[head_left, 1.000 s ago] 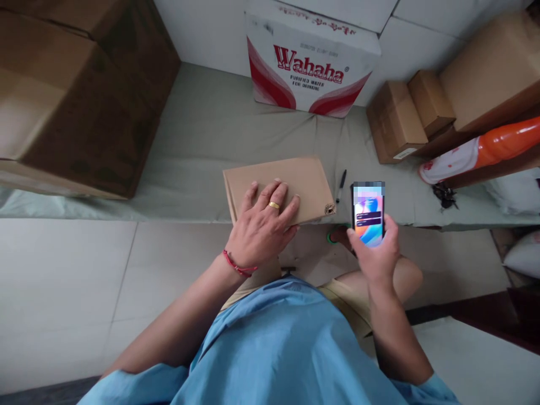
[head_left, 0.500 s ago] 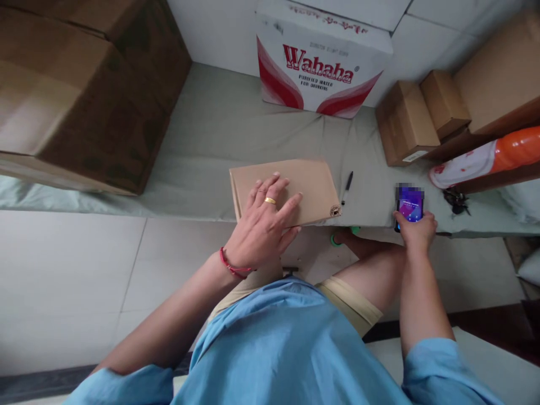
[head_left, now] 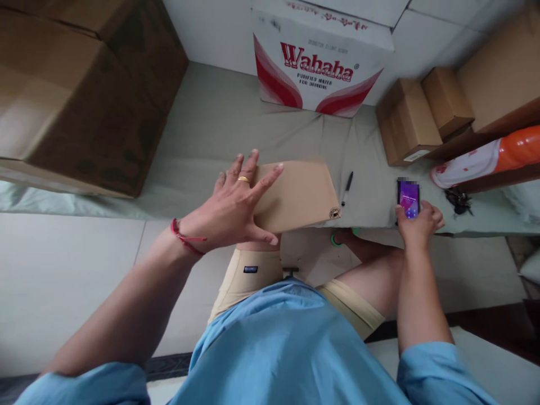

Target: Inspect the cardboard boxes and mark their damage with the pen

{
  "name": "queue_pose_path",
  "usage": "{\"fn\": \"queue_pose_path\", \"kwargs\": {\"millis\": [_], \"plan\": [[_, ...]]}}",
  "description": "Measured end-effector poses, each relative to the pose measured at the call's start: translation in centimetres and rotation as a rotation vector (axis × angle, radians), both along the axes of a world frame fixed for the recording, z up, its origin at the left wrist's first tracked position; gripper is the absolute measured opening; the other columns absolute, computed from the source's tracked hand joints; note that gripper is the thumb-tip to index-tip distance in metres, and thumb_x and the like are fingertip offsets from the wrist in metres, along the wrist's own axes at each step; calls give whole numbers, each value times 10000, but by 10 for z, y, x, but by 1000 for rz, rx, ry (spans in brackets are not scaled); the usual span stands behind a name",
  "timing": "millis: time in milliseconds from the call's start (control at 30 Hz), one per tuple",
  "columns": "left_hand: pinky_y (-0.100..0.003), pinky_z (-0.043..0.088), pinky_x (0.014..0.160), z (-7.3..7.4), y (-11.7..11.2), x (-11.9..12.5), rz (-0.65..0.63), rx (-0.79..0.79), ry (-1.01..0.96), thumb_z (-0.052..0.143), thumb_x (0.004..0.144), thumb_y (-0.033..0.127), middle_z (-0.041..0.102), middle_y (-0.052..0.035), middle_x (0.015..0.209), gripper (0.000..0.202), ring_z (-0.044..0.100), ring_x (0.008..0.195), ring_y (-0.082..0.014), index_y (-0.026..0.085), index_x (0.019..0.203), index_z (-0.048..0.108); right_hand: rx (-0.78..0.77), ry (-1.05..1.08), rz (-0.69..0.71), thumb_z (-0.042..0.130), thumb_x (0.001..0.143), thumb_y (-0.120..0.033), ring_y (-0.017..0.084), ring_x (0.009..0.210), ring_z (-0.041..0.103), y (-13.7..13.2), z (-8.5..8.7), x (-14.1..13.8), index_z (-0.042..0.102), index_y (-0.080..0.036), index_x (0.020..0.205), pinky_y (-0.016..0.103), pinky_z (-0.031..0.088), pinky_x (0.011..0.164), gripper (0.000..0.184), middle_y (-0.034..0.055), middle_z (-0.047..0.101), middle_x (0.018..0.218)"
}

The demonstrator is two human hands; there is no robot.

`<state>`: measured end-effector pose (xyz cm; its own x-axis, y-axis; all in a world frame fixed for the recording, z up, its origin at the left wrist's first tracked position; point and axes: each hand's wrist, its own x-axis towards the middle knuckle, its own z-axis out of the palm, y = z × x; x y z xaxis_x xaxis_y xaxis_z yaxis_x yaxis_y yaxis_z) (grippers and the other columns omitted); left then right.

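Observation:
A tan-covered notebook [head_left: 301,188] lies closed at the front edge of the cloth-covered ledge, a small dark round print at its lower right corner. My left hand [head_left: 238,205] is over its left end with the fingers spread, a gold ring and a red string bracelet on it. Whether the palm touches the cover I cannot tell. At the right, my right hand [head_left: 417,225] grips the lower end of a smartphone [head_left: 408,198], thumb on the lit purple screen. A black pen [head_left: 347,188] lies between notebook and phone.
A large brown carton [head_left: 84,107] stands at the left. Against the wall is a white and red Wahaha box [head_left: 318,67]. Smaller brown boxes [head_left: 407,124], an orange and white cylinder [head_left: 485,160] and dark keys [head_left: 459,201] are on the right. Pale green cloth [head_left: 211,124] covers the ledge.
My left hand has moved left across the notebook and its fingers have spread wider, uncovering more of the cover. My right hand and the phone have shifted slightly.

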<state>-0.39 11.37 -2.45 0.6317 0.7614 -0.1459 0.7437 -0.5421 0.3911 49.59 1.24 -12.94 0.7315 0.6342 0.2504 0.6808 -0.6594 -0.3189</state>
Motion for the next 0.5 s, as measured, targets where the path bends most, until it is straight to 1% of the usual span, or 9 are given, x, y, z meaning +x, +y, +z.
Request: {"fn": "queue_pose_path", "kwargs": {"millis": [67,133,167,233,300,367,400,433,500], "plan": [[-868,182,1260,6,2,3,-28,-19,80,1025,628,678,2,-263,1870,1521,7,1685,-655,336,1816,139,124,-29,80,784,818,-378,428,1460,503,-11,-1,-13,647,-100,1320,661,324,1278,590,283,585,1453],[-860,166,1265,12,-1,11,-21,-15,149,1006,631,676,102,-261,1852,1421,109,1664,-656,333,1792,260,221,-14,156,732,837,-377,405,1437,541,-22,-1,-32,662,-119,1287,635,398,1248,524,261,617,1413],[-848,175,1269,16,-3,16,-3,-10,169,998,626,670,156,-262,1833,1375,172,1641,-657,322,1772,323,268,12,187,710,844,-383,393,1416,564,-27,-1,-43,669,-131,1269,612,457,1205,496,251,629,1397],[-814,220,1271,21,-5,23,46,-2,173,988,602,638,244,-262,1789,1305,276,1589,-651,295,1726,421,351,106,215,682,864,-409,363,1318,636,-37,1,-68,688,-153,1231,547,563,1073,448,227,666,1344],[-790,272,1261,26,-5,24,98,-8,122,972,581,608,312,-255,1747,1256,327,1559,-638,277,1686,473,406,247,202,674,895,-455,318,1146,708,-44,3,-92,712,-166,1183,488,602,960,409,185,725,1219],[-759,335,1246,30,-4,16,163,-64,4,943,572,612,411,-231,1679,1217,388,1533,-599,268,1652,499,429,428,189,694,914,-519,263,950,732,-51,6,-112,734,-179,1112,443,603,890,396,119,761,1029],[-730,387,1228,31,-4,10,204,-131,-80,928,576,622,472,-211,1630,1199,442,1503,-567,270,1640,500,431,533,194,718,911,-552,241,877,727,-54,8,-120,740,-188,1077,420,601,856,401,88,760,948],[-685,451,1196,32,-6,3,249,-229,-194,909,589,636,533,-187,1576,1176,505,1460,-527,276,1630,498,427,645,212,749,902,-580,225,831,721,-57,9,-127,744,-197,1050,399,599,828,411,65,755,893],[-560,576,1072,29,-14,-8,340,-507,-499,862,650,668,636,-138,1472,1092,619,1356,-449,301,1610,494,397,869,281,808,886,-612,205,807,719,-62,12,-139,751,-215,1040,374,603,810,429,41,756,860]]}}
